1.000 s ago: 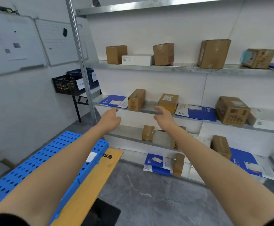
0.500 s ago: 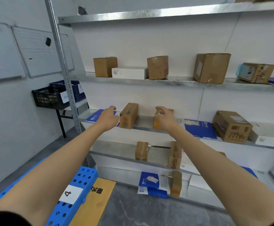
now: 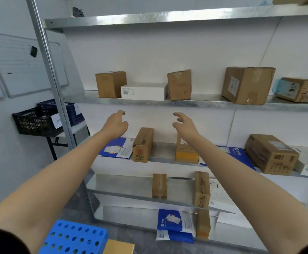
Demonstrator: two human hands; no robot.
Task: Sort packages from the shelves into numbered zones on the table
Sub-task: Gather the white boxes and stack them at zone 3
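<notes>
Both of my hands have risen from the middle shelf toward the one above, where the white flat box [image 3: 143, 92] lies between two brown cartons, touching the left one. Reaching up with both arms, I judge I could knock the narrow brown carton [image 3: 180, 84] beside it, which stands tilted. My left hand [image 3: 115, 123] is loosely curled and empty; my right hand [image 3: 183, 123] has its fingers spread apart, touching nothing. Only a corner of the blue desk [image 3: 72, 237] shows below.
</notes>
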